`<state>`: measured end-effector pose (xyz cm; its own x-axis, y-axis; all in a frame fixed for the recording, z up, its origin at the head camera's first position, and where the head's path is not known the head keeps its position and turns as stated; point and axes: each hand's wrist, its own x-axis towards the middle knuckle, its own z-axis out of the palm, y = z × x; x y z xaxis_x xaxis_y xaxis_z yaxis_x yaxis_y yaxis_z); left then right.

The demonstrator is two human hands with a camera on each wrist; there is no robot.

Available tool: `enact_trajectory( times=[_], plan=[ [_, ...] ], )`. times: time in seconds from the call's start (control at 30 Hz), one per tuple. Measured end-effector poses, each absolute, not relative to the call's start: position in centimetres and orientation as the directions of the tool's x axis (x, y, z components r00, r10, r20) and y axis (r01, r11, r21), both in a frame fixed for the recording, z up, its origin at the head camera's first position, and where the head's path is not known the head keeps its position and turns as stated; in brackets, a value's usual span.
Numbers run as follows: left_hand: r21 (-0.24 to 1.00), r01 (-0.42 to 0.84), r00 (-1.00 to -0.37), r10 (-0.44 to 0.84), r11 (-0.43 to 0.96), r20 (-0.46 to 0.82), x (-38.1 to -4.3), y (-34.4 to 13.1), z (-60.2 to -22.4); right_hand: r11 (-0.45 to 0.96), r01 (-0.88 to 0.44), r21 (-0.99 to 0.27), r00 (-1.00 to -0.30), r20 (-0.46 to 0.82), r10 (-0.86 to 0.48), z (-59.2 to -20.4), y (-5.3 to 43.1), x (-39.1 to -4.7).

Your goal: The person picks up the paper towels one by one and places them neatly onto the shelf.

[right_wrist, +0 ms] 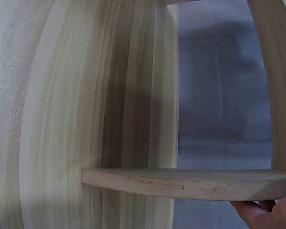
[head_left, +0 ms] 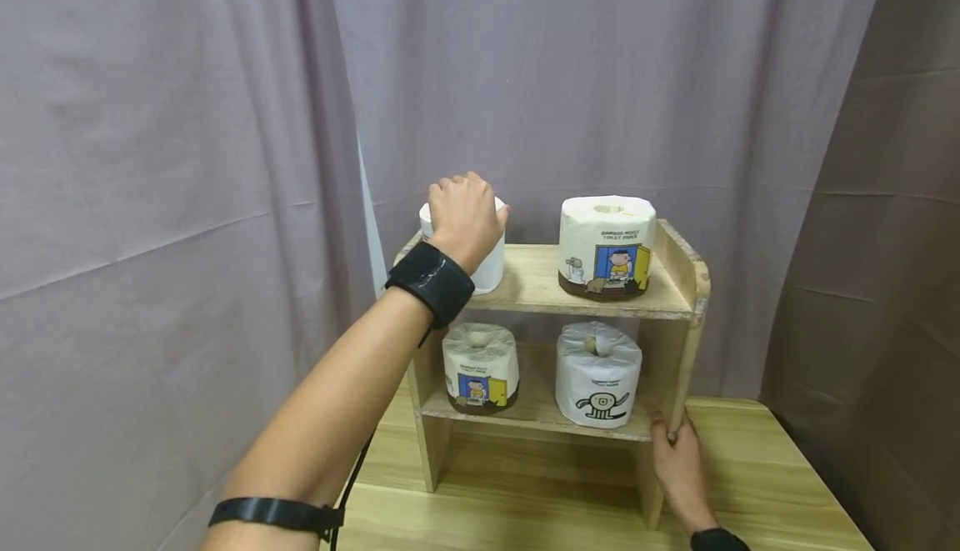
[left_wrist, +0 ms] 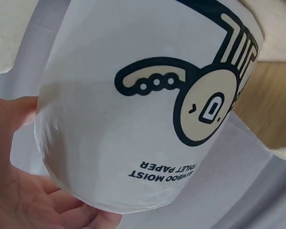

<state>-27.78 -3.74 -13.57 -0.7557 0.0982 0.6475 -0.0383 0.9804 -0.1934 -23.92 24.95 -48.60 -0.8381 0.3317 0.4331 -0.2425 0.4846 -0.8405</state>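
Observation:
A wooden two-tier shelf (head_left: 525, 305) stands on the table, bearing several wrapped toilet paper rolls. On the upper tier at the left, my left hand (head_left: 463, 216) grips a white toilet paper roll (head_left: 491, 272) from above, hiding much of it in the head view. The left wrist view shows the printed cartoon on that roll (left_wrist: 105, 109), with thumb and fingers spread around its top end. Low on the shelf's right side panel (head_left: 686, 359), my right hand (head_left: 681, 472) holds the panel's edge. Its fingers (right_wrist: 252, 212) also show against the wood in the right wrist view.
A cream roll (head_left: 585, 242) with a colourful print stands at the upper right. Below stand another colourful roll (head_left: 480, 359) and a white cartoon roll (head_left: 596, 376). Grey curtains (head_left: 600, 76) hang behind and to the left of the wooden table (head_left: 757, 459).

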Motion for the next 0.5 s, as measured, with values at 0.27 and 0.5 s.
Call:
enact_trajectory(
  times=[0.27, 0.5],
  plan=[
    [-0.183, -0.001, -0.799, 0.109, 0.983, 0.592, -27.68, -4.07, -13.62, 0.456, -0.265, -0.849, -0.837, 0.437, 0.328, -48.41, 24.76, -23.99],
    [-0.211, -0.03, -0.808, 0.101, 0.977, 0.581, -27.84, -3.39, -13.3, 0.44, -0.277, -0.854, -0.836, 0.44, 0.328, -48.2, 24.94, -24.03]
  ],
)
